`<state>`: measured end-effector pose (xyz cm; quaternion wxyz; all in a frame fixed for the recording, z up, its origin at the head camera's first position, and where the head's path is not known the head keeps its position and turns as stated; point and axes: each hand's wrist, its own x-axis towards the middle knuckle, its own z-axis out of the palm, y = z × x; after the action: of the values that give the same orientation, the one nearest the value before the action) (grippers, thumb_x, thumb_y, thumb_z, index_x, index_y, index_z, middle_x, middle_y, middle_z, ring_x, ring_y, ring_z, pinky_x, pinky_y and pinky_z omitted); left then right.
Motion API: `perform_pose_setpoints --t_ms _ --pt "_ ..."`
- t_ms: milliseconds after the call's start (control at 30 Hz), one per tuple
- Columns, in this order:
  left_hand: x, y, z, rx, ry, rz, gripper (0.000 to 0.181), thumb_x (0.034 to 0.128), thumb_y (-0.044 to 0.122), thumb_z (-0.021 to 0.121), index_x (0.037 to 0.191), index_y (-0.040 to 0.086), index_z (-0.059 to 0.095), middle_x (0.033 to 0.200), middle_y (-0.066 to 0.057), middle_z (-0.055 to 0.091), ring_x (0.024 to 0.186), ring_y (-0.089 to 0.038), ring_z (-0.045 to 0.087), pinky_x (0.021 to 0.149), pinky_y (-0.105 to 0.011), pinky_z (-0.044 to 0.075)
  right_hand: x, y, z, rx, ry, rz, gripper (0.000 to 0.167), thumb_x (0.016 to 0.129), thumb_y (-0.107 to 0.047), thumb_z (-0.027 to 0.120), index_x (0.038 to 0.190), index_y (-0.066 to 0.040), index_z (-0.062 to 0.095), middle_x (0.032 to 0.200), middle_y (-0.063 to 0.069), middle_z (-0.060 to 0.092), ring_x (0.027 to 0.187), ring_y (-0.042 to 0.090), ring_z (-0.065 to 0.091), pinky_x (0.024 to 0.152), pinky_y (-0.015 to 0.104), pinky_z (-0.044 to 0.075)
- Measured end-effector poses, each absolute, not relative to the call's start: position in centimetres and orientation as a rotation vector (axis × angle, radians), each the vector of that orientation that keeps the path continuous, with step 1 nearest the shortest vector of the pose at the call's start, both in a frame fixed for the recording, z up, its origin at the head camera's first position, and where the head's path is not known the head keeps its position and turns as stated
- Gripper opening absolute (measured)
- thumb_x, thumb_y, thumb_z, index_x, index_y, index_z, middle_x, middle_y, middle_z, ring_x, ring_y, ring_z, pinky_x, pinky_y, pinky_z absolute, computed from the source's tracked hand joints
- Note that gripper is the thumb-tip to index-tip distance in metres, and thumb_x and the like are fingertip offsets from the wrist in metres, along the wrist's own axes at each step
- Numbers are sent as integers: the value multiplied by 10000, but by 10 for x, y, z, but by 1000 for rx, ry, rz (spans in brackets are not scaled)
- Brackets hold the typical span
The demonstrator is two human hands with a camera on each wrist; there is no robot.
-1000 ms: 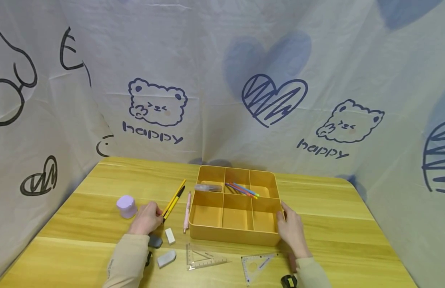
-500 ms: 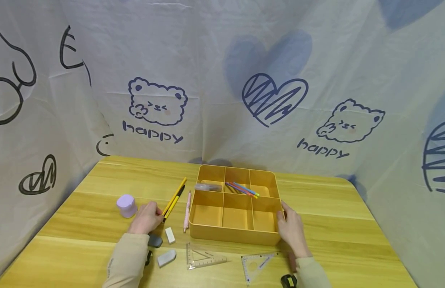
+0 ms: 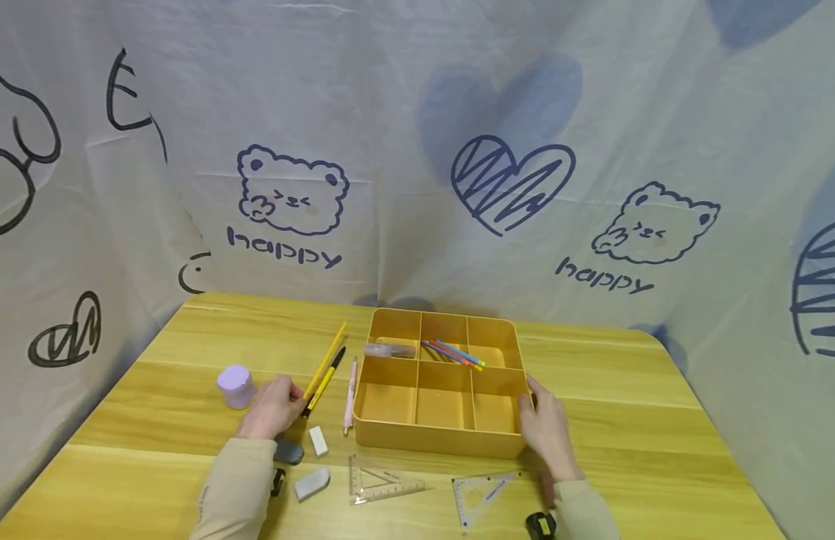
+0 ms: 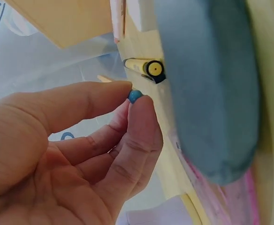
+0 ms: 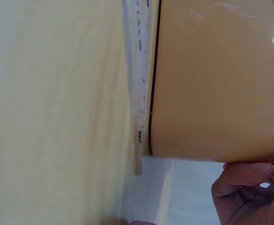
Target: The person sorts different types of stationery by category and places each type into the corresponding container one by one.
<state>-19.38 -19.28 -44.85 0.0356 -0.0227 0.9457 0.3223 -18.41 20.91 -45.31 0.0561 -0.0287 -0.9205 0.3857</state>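
My left hand [image 3: 271, 407] pinches the near end of a thin yellow pencil [image 3: 327, 357] between thumb and fingertips. In the left wrist view that hand [image 4: 95, 136] holds a small blue-green rounded end [image 4: 135, 96]. Just right of the pencil lies a yellow pen with black ends [image 3: 329, 375]. My right hand [image 3: 547, 431] grips the right wall of a yellow six-compartment box [image 3: 440, 440]; its fingers go over the edge. In the right wrist view the hand [image 5: 254, 192] touches the box's side [image 5: 216, 84]. Colourful sticks [image 3: 454, 354] and a clear tube [image 3: 388, 350] rest in the box's back part.
Left of my left hand stands a lilac container [image 3: 235, 385]. A pink pen [image 3: 350, 397] lies beside the box. Nearer are a white eraser [image 3: 319, 441], a dark grey object [image 3: 289, 451], a light grey one [image 3: 312, 484], two clear set squares [image 3: 386, 487] and a black tape measure [image 3: 541, 525].
The far end of the yellow pencil has shifted up and slightly left, apart from the pen beside it. My left hand stays nearly in place; my right hand and the box have not visibly moved.
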Motion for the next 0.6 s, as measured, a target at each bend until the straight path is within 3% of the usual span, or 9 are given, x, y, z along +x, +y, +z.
perform_pose_setpoints --t_ms 300,600 --pt "-193 -190 -443 -77 2931 1031 171 904 27 601 1019 -75 676 890 -167 689 742 -211 575 607 -279 436 -184 210 -455 -81 -2788 1187 470 1034 -58 425 1476 100 403 627 33 451 471 95 334 465 233 322" --pt "-192 -188 -441 -42 2972 1025 255 930 21 548 1128 -110 639 924 -201 708 800 -251 635 665 -343 505 -187 209 -456 -81 -2783 1195 476 1030 -65 420 1479 92 405 655 57 482 491 100 352 480 234 337"
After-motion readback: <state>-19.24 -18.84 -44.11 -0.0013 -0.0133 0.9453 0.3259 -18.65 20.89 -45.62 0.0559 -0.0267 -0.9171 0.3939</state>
